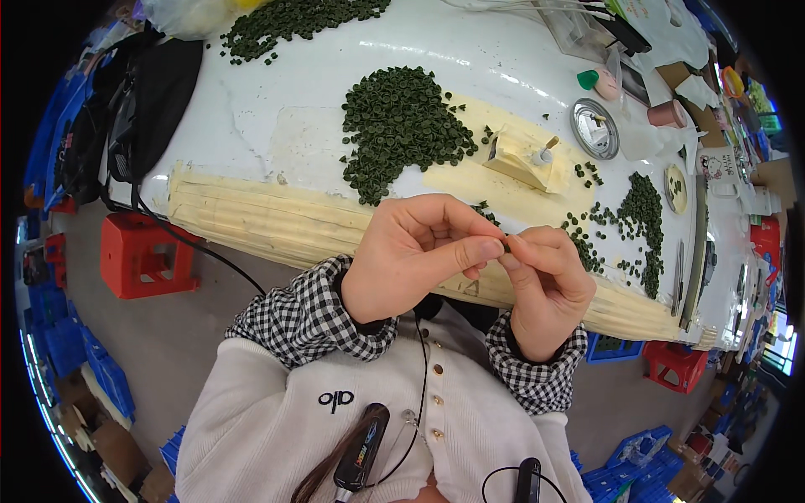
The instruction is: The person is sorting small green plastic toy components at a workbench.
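Note:
Just over the table's front edge, my left hand [411, 260] and my right hand [549, 285] meet at the fingertips. Between them they pinch a tiny dark green piece [506, 244], mostly hidden by the fingers. Beyond my left hand lies a big heap of small dark green pieces [398, 130]. A cream tape-wrapped block [527, 161] with a short upright brass-coloured peg stands behind my right hand. To its right are scattered green pieces [587, 239] and a smaller heap of them [644, 218].
Another green heap [289, 25] lies at the far left, near a black bag [163, 105]. A round metal dish [594, 128], a spool [667, 114] and tweezers [678, 272] sit at the right. Padded cream tape [260, 205] covers the front edge. A red stool [138, 260] stands below left.

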The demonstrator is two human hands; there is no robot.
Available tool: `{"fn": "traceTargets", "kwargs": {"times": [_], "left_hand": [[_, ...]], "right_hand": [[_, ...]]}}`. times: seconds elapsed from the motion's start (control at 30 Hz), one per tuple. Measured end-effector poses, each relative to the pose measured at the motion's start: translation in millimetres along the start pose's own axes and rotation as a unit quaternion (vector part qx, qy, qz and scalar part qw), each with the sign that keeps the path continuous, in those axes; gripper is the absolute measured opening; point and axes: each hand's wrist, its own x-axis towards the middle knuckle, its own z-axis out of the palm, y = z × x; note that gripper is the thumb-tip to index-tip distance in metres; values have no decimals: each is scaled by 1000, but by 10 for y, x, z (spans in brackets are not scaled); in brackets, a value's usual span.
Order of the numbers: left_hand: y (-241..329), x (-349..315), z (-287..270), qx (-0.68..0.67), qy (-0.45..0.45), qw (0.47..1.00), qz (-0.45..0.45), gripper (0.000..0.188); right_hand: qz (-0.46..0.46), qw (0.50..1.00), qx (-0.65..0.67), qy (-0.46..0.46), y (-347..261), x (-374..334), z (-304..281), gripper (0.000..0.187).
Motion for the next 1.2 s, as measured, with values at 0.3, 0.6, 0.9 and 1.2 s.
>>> {"fn": "traceTargets", "kwargs": {"times": [0.3, 0.6, 0.9, 1.2], "left_hand": [[2, -2, 36, 48, 31, 994, 97, 13], [7, 19, -56, 172, -3, 969, 179, 20], [30, 25, -46, 129, 12, 979, 157, 18], [5, 31, -69, 101, 5, 987, 128, 17]], "right_hand": [[4, 1000, -28, 15, -7, -15, 49, 26], [-16, 998, -61, 6, -36, -7, 56, 27], [-26, 997, -61, -30, -59, 35, 51, 29], [-63, 991, -97, -60, -28, 49, -5, 31]]}}
